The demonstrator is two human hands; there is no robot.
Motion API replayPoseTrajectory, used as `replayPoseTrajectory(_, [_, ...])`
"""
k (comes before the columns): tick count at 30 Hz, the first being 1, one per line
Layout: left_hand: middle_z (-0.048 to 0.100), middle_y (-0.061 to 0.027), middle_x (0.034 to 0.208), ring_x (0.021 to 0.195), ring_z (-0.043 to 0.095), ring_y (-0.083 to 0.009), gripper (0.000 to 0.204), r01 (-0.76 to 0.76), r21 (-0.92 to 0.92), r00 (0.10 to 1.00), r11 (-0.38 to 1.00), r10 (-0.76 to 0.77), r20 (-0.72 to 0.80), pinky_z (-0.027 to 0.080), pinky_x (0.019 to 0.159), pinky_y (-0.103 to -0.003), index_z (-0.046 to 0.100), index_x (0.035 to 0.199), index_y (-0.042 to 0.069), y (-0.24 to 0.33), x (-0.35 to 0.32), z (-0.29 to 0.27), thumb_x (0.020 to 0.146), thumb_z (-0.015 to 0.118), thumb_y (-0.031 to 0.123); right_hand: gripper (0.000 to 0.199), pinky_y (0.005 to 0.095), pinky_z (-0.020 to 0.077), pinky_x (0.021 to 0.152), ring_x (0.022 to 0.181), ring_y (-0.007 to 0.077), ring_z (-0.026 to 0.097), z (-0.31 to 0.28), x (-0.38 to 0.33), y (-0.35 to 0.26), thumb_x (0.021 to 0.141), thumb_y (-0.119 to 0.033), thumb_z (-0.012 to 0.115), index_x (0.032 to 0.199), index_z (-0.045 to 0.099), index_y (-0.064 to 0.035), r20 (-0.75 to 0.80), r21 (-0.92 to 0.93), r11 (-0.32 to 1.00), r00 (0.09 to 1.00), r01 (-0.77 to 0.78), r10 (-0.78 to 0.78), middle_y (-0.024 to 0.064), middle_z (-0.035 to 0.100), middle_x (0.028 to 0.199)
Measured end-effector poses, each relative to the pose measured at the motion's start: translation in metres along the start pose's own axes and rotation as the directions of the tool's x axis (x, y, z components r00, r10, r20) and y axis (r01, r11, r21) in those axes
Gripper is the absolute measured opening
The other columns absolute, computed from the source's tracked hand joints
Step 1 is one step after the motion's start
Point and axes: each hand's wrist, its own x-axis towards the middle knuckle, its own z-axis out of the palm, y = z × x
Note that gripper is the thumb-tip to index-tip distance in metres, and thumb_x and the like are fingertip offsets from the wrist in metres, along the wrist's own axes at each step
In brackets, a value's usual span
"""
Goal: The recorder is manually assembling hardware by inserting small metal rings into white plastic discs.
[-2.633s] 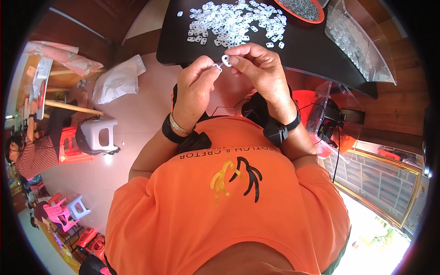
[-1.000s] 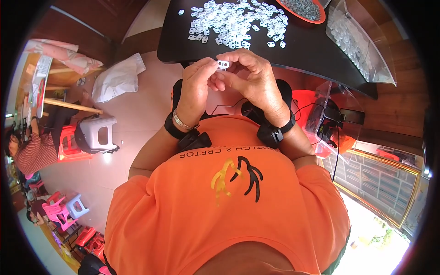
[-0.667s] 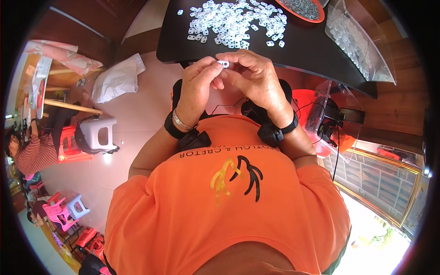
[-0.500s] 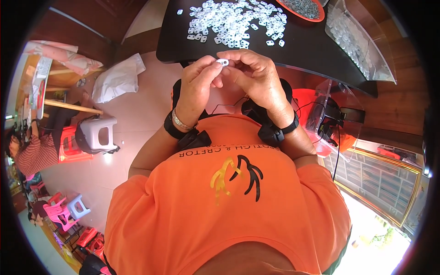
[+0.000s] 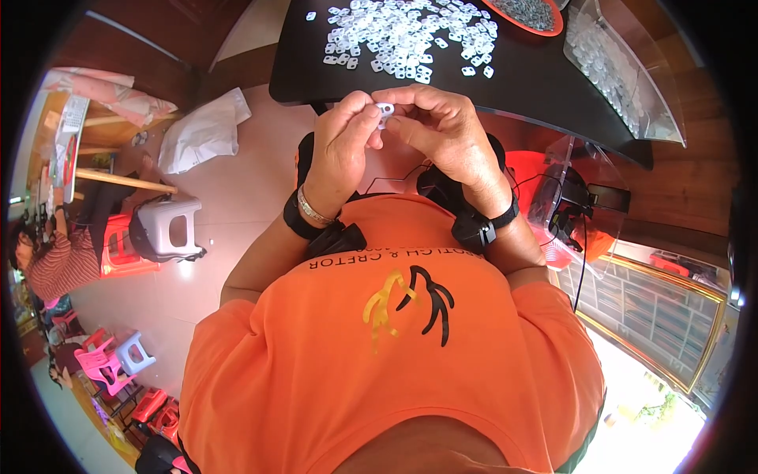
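Note:
In front of my chest, just short of the black table's near edge, a small white plastic piece (image 5: 384,108) with a dark hole is held between my two hands. My left hand (image 5: 341,150) pinches it from the left between thumb and forefinger. From the right, the thumb and forefinger of my right hand (image 5: 450,136) close on it too. Its lower part is partly covered by my fingertips. Beyond my hands, a heap of similar white pieces (image 5: 387,43) is spread over the black table (image 5: 304,75).
An orange-red bowl (image 5: 550,33) of small grey parts stands at the table's far right. Beside it, a clear plastic bin (image 5: 667,130) holds many translucent pieces. A grey stool (image 5: 175,225) and a seated person (image 5: 59,265) are at the left. White sheeting (image 5: 207,130) lies on the floor.
The white piece has turned in my fingers, showing more of its face and lower part. Both hands stay in nearly the same place.

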Motion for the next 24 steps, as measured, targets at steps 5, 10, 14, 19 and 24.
replayPoseTrajectory(5, [0.048,-0.0017,0.063,0.059,0.044,-0.0078,0.024,-0.021,0.03,0.999,0.999,0.02,0.029,0.036,0.055,-0.023,0.051,0.078,-0.001,0.001,-0.001,-0.001,0.093,0.047,0.017,0.02,0.0193,0.0495,0.061,0.069,0.007,0.062,0.001,0.001,-0.001,0.085,0.001,0.06,0.104,0.065,0.0012,-0.013,-0.004,1.0,1.0,-0.002,0.001,0.005,0.066,0.08])
replayPoseTrajectory(10, [0.047,-0.0013,0.063,0.059,0.044,-0.0076,0.024,0.001,0.026,0.999,1.0,-0.002,0.044,0.037,0.055,-0.023,0.052,0.078,-0.001,0.001,-0.001,-0.002,0.093,0.048,0.018,0.018,0.0194,0.0499,0.063,0.071,0.0072,0.062,-0.002,0.0,0.002,0.085,0.0,0.06,0.103,0.065,0.0016,-0.016,-0.089,0.996,1.0,-0.017,0.016,0.0052,0.066,0.08])
replayPoseTrajectory(14, [0.047,-0.0013,0.069,0.063,0.046,-0.0097,0.023,0.098,-0.052,0.995,0.994,-0.096,0.032,0.041,0.06,-0.024,0.052,0.086,0.0,0.002,-0.002,0.0,0.095,0.043,0.018,0.02,0.0199,0.0507,0.064,0.071,0.0084,0.063,0.003,0.001,0.009,0.086,0.0,0.061,0.106,0.061,0.0042,-0.055,0.111,0.994,0.998,-0.009,0.015,0.0063,0.066,0.081])
replayPoseTrajectory(19, [0.048,-0.0016,0.068,0.063,0.046,-0.0095,0.023,0.047,-0.057,0.999,0.997,-0.048,-0.004,0.042,0.06,-0.024,0.052,0.087,0.0,-0.007,-0.001,0.0,0.096,0.041,0.019,0.022,0.0209,0.0514,0.063,0.071,0.0096,0.064,0.012,0.001,0.01,0.086,0.001,0.061,0.107,0.058,0.0047,-0.098,0.148,0.988,0.995,0.049,-0.034,0.0066,0.066,0.079])
replayPoseTrajectory(24, [0.048,-0.0018,0.068,0.063,0.046,-0.0095,0.023,0.048,-0.01,0.999,0.999,-0.048,-0.001,0.043,0.059,-0.025,0.053,0.088,0.0,-0.004,-0.001,-0.002,0.095,0.041,0.019,0.023,0.0206,0.0512,0.061,0.071,0.0091,0.064,0.012,0.001,0.012,0.085,0.001,0.061,0.108,0.058,0.0036,-0.11,0.074,0.996,0.993,0.054,-0.045,0.0058,0.066,0.079])
